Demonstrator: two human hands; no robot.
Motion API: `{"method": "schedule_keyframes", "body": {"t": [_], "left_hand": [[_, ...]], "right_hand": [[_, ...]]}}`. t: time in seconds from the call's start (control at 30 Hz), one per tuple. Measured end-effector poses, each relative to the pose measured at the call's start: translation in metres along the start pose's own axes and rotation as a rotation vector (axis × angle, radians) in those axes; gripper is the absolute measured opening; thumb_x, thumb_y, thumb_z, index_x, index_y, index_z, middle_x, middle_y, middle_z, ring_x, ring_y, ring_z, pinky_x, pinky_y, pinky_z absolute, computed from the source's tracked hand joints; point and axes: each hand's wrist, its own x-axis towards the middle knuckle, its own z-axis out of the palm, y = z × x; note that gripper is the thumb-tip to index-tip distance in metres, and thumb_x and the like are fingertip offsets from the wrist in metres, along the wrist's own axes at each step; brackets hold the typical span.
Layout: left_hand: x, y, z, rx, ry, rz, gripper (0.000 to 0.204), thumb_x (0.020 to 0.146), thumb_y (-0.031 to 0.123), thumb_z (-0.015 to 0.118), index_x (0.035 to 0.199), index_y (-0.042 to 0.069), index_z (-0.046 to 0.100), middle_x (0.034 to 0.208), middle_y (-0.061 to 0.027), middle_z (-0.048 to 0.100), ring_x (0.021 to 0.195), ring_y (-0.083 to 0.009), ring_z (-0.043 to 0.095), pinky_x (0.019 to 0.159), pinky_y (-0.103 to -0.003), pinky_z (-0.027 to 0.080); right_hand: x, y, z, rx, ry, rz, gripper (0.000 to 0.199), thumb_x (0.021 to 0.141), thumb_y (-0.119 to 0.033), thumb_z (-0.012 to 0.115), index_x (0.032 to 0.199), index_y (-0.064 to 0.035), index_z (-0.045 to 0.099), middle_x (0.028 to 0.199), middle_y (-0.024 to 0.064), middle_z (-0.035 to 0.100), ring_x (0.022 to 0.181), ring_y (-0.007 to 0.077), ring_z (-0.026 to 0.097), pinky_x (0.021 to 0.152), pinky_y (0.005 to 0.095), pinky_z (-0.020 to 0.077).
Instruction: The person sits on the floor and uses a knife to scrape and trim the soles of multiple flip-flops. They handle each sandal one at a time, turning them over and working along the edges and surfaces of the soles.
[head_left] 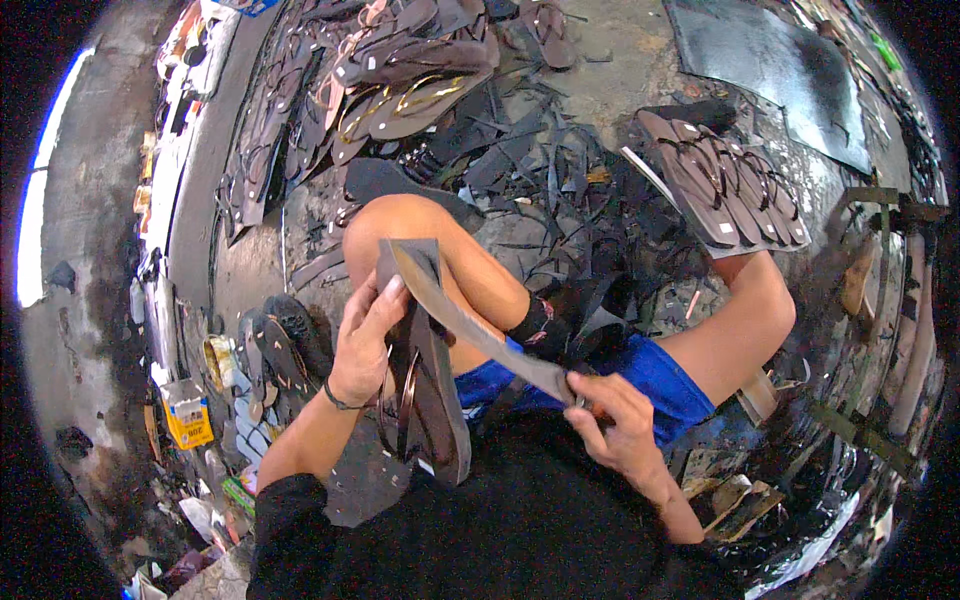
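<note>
We note left hand [362, 350]: grip pinched closed on brown sandal [434, 405]. Right hand [618, 420]: grip wrapped round handle of long knife [482, 330], its blade just beside left thumb.

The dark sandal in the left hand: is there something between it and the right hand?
Yes: the long knife, gripped by the right hand, crosses in front of the upper end of the dark sandal, near the left hand. Nothing else visible stands between.
</note>
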Motion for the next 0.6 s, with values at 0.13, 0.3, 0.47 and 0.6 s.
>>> {"method": "schedule_keyframes", "body": {"t": [0.13,0.3,0.47,0.6], "left_hand": [[-0.015,-0.015,-0.01,-0.14,-0.016,-0.099,0.037,0.104,0.025,0.052,0.132,0.001,0.048,0.109,-0.0134,0.067,0.078,-0.0246,0.072,0.065,-0.037,0.062],[-0.023,-0.007,0.003,0.236,-0.193,-0.074,0.046,0.101,0.044,0.05,0.121,0.002,0.045,0.082,-0.0242,0.065,0.058,-0.0335,0.067,0.049,-0.045,0.06],[-0.024,-0.007,0.01,0.167,-0.336,-0.165,0.054,0.099,0.035,0.057,0.136,0.005,0.032,0.088,-0.0254,0.066,0.067,-0.0347,0.07,0.059,-0.046,0.061],[-0.026,0.001,0.018,0.213,-0.371,-0.226,0.064,0.094,0.037,0.064,0.139,0.004,0.033,0.102,-0.0236,0.067,0.09,-0.0344,0.07,0.08,-0.047,0.059]], "right_hand": [[-0.01,0.003,0.006,-0.057,0.025,-0.035,0.038,0.079,-0.015,0.081,0.114,-0.0046,0.071,0.104,0.0131,0.073,0.08,0.0247,0.069,0.067,0.0352,0.0552],[0.027,-0.022,-0.012,-0.249,0.073,-0.132,0.042,0.079,-0.017,0.082,0.117,-0.0059,0.069,0.105,0.0123,0.072,0.077,0.0245,0.068,0.063,0.0331,0.054],[0.066,-0.065,-0.057,-0.195,-0.092,-0.031,0.033,0.082,-0.016,0.08,0.113,-0.0051,0.072,0.091,0.0114,0.072,0.064,0.0212,0.065,0.059,0.0319,0.0533],[0.091,-0.089,-0.082,-0.209,-0.25,0.027,0.031,0.084,-0.018,0.079,0.112,-0.0048,0.073,0.083,0.0119,0.072,0.061,0.0214,0.066,0.058,0.0317,0.0538]]}}
